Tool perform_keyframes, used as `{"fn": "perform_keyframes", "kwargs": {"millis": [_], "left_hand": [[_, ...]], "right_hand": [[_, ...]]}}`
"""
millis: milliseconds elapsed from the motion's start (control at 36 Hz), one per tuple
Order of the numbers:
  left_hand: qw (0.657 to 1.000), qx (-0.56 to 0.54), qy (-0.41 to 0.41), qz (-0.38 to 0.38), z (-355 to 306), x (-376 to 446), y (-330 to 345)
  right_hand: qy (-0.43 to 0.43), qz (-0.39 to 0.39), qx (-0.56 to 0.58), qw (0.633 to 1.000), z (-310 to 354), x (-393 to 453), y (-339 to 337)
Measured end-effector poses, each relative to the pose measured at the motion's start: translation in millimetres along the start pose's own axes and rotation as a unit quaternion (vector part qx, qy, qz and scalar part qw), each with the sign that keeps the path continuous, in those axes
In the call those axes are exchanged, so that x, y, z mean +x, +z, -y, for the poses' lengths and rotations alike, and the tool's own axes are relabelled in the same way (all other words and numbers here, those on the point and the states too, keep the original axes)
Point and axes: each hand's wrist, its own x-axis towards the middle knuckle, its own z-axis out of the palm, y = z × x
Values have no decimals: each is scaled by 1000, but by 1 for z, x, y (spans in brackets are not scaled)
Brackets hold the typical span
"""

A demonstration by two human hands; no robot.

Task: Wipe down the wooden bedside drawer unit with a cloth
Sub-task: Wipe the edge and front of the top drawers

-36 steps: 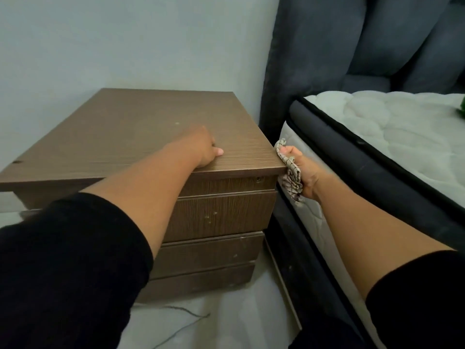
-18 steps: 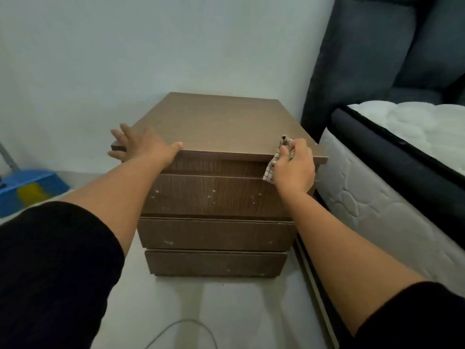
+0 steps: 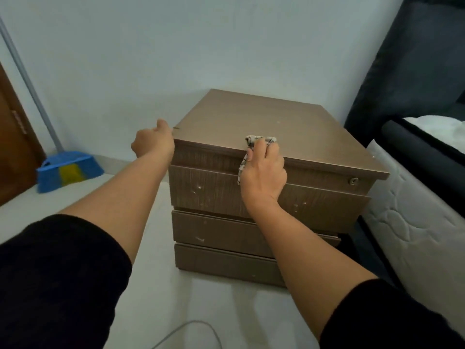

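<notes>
The brown wooden drawer unit stands on the pale floor against the wall, with three drawer fronts facing me. My right hand is closed on a checked cloth and presses it against the front edge of the top panel, near the middle. The cloth's end hangs down over the upper drawer front. My left hand holds the unit's front left corner from the side, fingers curled behind the edge and partly hidden.
A bed with a white quilted mattress and dark padded headboard sits close on the right of the unit. A blue broom leans at the wall on the left beside a wooden door. A thin cable lies on the floor.
My view has swung leftward round the unit. My right hand with the cloth slid from the right corner along the front edge toward the middle. My left hand moved to the left corner.
</notes>
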Motion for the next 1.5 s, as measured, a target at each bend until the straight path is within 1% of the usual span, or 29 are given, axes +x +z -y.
{"fn": "perform_keyframes", "kwargs": {"millis": [139, 194, 222, 389, 528, 611, 639, 694, 806, 889, 1000, 1028, 1111, 1194, 1278, 1389, 1500], "left_hand": [[996, -76, -10, 39, 11, 6, -9], [993, -106, -3, 55, 16, 9, -12], [991, -120, 2, 62, 18, 11, -13], [976, -182, 26, 116, 32, 15, -18], [978, -170, 24, 119, 39, 24, -23], [980, -165, 10, 111, 41, 26, -26], [980, -165, 7, 107, 41, 26, -27], [982, -160, 4, 104, 43, 25, -29], [988, -126, -2, 91, 54, 26, -32], [994, -46, 23, 95, 65, 26, -32], [991, 48, 60, 107, 81, 23, -27], [989, 67, 72, 113, 84, 21, -24], [979, 118, 117, 119, 85, 11, -16], [965, 176, 164, 108, 83, 0, -9], [953, 208, 198, 95, 81, -5, -4], [931, 236, 263, 90, 83, -7, -1], [911, 280, 290, 85, 89, -1, -3]], "right_hand": [[-98, -31, -18, 995, 46, -6, 17], [-138, -3, -43, 990, 60, -7, 21], [-157, -2, -54, 986, 67, -8, 22], [-216, -20, -103, 971, 108, -8, 33], [-252, -9, -106, 962, 130, -10, 41], [-261, -36, -109, 959, 137, -9, 38], [-267, -23, -110, 957, 138, -7, 38], [-299, 29, -108, 948, 139, -3, 40], [-305, 31, -32, 951, 137, 5, 35], [-330, 44, -4, 943, 124, 7, 33], [-360, 56, 21, 931, 92, -1, 31], [-365, 56, 14, 929, 84, -2, 31], [-371, 94, -40, 923, 65, -4, 29], [-346, 126, -62, 928, 54, -9, 28], [-313, 154, -73, 934, 48, -13, 29], [-290, 158, -74, 941, 47, -11, 28], [-274, 185, -75, 941, 51, -5, 23]]}}
